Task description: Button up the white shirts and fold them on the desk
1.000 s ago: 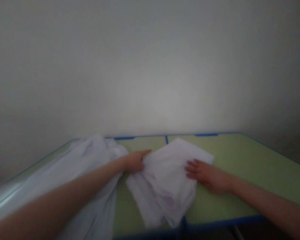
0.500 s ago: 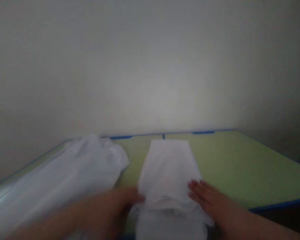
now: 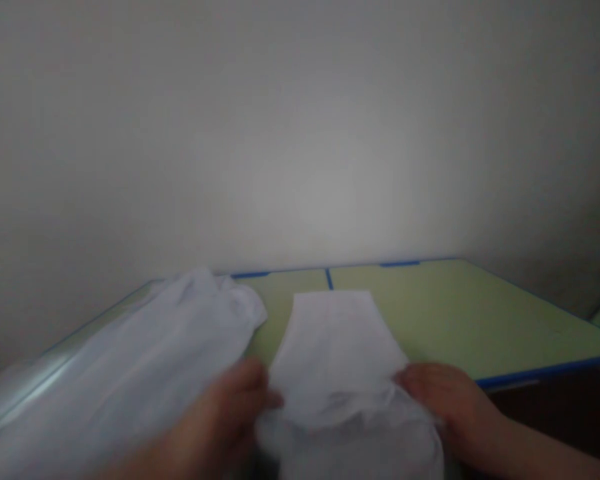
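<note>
In front of me a white cloth garment (image 3: 333, 347) lies lengthwise on the table, its far end flat and narrow. Its near part is bunched and wrinkled and runs out of the bottom of the view. At its left edge my left hand (image 3: 233, 410) is closed, thumb and fingers pinching the fabric, though motion blurs it. My right hand (image 3: 443, 403) has its fingers curled closed on the right edge, level with the bunched folds. What kind of garment it is I cannot tell.
A larger heap of white cloth (image 3: 145, 360) covers the table's left side. The pale green table (image 3: 480, 320) has blue edging and a short blue strip (image 3: 329, 279) at the back. Behind it rises a plain grey wall (image 3: 300, 133). Its front edge shows at right, above a dark area.
My right hand has gone from lying flat with fingers stretched out to gripping the garment's right edge. The garment's far end has slid slightly towards me, uncovering more of the blue strip.
</note>
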`<action>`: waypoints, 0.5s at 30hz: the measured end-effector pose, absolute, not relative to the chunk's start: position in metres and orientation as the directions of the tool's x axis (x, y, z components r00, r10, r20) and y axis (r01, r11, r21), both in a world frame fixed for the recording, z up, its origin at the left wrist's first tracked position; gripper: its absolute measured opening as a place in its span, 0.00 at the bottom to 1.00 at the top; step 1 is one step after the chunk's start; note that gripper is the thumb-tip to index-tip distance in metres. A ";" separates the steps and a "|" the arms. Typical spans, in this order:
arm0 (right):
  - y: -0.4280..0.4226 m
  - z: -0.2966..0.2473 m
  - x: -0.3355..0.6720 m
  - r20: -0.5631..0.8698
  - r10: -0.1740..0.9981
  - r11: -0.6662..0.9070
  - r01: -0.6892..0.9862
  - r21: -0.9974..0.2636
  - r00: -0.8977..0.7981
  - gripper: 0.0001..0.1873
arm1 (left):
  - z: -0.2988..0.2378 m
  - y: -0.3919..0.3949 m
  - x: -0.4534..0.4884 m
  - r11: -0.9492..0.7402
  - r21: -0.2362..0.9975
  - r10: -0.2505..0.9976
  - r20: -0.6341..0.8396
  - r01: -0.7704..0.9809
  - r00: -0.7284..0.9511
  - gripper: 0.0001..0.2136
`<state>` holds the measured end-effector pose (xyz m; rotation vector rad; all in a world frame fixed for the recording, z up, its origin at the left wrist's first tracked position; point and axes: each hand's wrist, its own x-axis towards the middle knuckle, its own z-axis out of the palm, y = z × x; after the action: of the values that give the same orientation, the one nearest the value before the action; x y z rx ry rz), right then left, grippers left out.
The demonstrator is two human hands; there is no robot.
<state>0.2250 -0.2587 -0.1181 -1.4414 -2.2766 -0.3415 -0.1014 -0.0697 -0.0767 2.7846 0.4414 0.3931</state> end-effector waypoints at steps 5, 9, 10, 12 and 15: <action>-0.273 -0.016 0.212 0.556 0.831 0.261 0.860 -0.438 0.030 0.11 | -0.002 -0.070 -0.094 -0.829 0.538 0.447 0.478 0.150 0.756 0.10; -0.246 0.040 0.213 0.693 0.635 0.252 0.755 -0.605 0.343 0.12 | 0.046 -0.050 -0.066 -0.692 0.718 0.608 0.519 0.080 0.600 0.15; -0.233 0.047 0.217 0.690 0.613 0.288 0.705 -0.648 0.384 0.15 | 0.054 -0.042 -0.056 -0.648 0.761 0.627 0.519 0.021 0.581 0.16; -0.201 0.056 0.230 0.653 0.627 0.379 0.567 -0.731 0.424 0.22 | 0.063 -0.020 -0.034 -0.561 0.825 0.671 0.501 -0.067 0.547 0.19; -0.149 0.050 0.254 0.522 0.753 0.354 0.421 -0.835 0.402 0.27 | 0.054 0.021 -0.003 -0.408 0.909 0.722 0.380 -0.088 0.578 0.19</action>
<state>0.2543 -0.1488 0.0501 -1.2670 -1.2165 0.3020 -0.0026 0.0213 0.0543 1.7771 0.5222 0.9808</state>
